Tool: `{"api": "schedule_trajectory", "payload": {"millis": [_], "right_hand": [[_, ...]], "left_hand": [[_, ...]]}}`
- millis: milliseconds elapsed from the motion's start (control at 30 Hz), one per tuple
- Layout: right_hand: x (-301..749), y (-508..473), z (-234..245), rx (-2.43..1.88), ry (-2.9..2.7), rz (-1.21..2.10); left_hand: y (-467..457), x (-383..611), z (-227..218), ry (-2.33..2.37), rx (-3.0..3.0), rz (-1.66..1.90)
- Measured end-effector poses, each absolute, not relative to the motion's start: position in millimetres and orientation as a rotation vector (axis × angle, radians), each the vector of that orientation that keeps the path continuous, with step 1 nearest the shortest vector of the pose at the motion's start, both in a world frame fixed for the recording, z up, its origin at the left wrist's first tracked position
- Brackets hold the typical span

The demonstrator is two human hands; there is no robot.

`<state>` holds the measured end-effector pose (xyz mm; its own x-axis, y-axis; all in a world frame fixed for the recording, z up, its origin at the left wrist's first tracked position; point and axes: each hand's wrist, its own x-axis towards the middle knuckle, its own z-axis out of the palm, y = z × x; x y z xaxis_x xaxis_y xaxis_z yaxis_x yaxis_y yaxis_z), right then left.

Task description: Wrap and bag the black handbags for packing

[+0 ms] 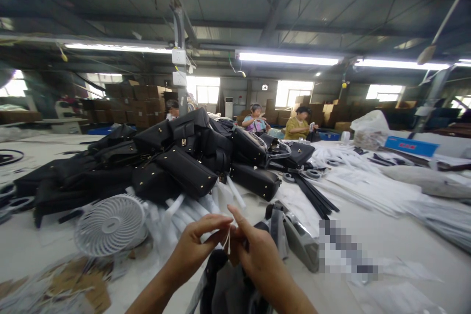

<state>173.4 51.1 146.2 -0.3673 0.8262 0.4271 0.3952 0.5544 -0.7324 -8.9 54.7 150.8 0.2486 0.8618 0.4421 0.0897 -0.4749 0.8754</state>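
My left hand [200, 240] and my right hand [259, 250] meet in front of me, fingertips close together. A thin white string [228, 240] is pinched between them, and its loop hangs down to a small brown piece that looks like a hang tag [233, 256]. My right index finger points up and forward while the other fingers curl in, partly hidden. Below the hands lies a dark bag [233, 289], mostly covered by them. Just right of it a grey bag-like piece [300, 238] rests on the table.
A large heap of black handbags [184, 167] fills the table ahead. At left stands a white fan [110, 225], near brown tags with white strings [81, 284]. Black straps [312, 194] and white wrapping [368, 181] lie to the right. Several people sit beyond the table.
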Motion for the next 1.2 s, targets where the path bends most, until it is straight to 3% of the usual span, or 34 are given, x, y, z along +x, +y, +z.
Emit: {"api": "schedule_trajectory", "payload": {"millis": [200,433,533,767,967,1200], "right_hand": [[174.0,54.9,146.6,-1.044,-1.868,0.665],[173.4,49.4,149.7,-0.683,-1.519,1.382],[174.8,52.4,151.1,-0.651,-1.444,1.507],[183.0,58.5,140.2,-0.695,-1.367,1.457],[194.1,53.6,128.6,-0.855,-1.643,0.811],[210.2,42.5,127.0,-0.838,-1.819,0.692]], "left_hand": [[51.3,-3.2,166.0,0.777,2.098,1.179],[47.4,-4.7,167.0,0.939,2.297,1.137],[47.9,-3.8,167.0,0.902,2.420,1.117],[42.7,-7.8,168.8,1.117,2.164,1.123],[38.0,-25.4,159.5,1.303,1.768,1.338],[1.7,-45.1,168.2,1.458,1.473,1.594]]}}
